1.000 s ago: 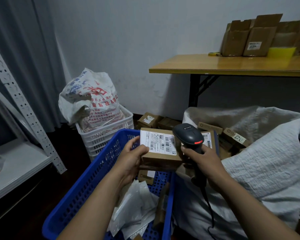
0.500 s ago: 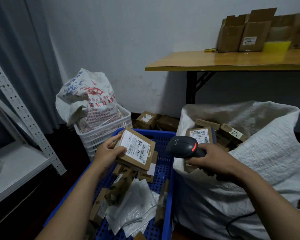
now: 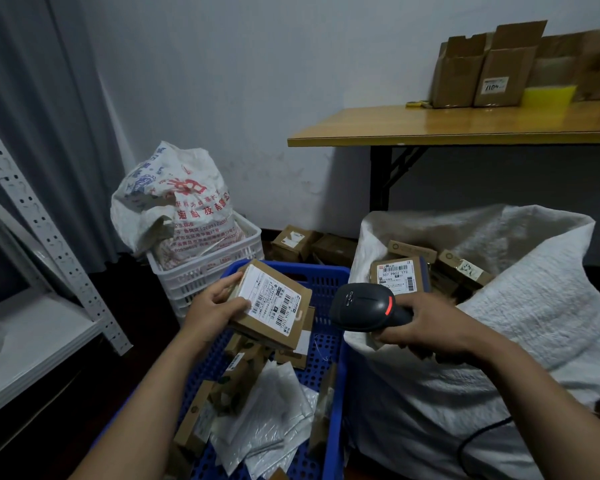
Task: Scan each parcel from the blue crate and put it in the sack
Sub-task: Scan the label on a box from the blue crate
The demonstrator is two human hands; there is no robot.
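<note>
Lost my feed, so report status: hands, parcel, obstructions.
Left hand holds labelled parcel over blue crate. Right hand grips scanner by sack. Nothing between scanner and parcel.

— What stands at the back on the right?
— A wooden table with a yellowish top and black legs (image 3: 465, 123), set against the pale wall (image 3: 257, 81). On it are open brown cardboard boxes (image 3: 499, 71), one with a white label, and a flat bright yellow piece (image 3: 548, 95) sits just in front of them.
— And on the left?
— A white plastic lattice crate (image 3: 205, 268) on the dark floor (image 3: 142, 323), with a crumpled white woven bag printed in red and blue (image 3: 174, 199) sitting in it. A grey curtain (image 3: 49, 116) hangs behind it. At the far left stands a white metal shelf unit with a perforated upright (image 3: 49, 237).
— Anything by the wall?
— Two small brown cardboard boxes (image 3: 293, 242) lie side by side at its foot. The left one bears a white label.
</note>
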